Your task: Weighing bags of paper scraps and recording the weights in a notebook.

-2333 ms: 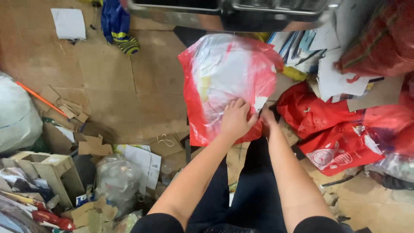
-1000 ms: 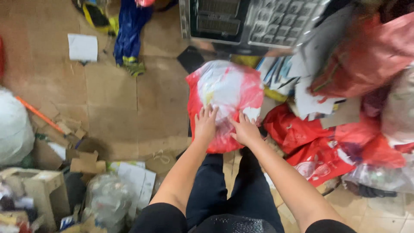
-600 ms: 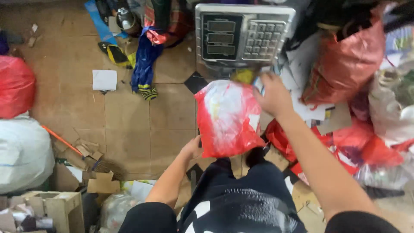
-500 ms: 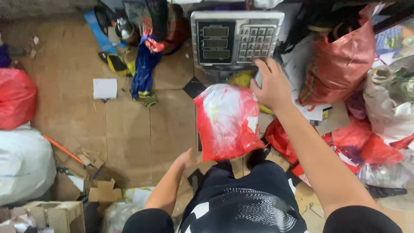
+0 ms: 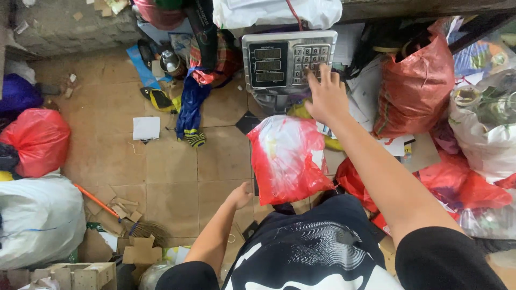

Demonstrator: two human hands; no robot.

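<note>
A red plastic bag stuffed with pale contents rests in front of me, below a grey weighing scale's display head with its screens and keypad. My right hand reaches up to the keypad, fingers spread and touching the buttons, holding nothing. My left hand hangs low beside the bag's lower left corner, open and apart from the bag.
More red bags and papers crowd the right side. At the left stand a red sack and a white sack. Cardboard scraps, a broom, blue cloth and a white sheet lie on the tiled floor.
Both hands let go of the red bag. My right hand rose to the scale's keypad and my left hand dropped to the bag's lower left. The view tilted upward.
</note>
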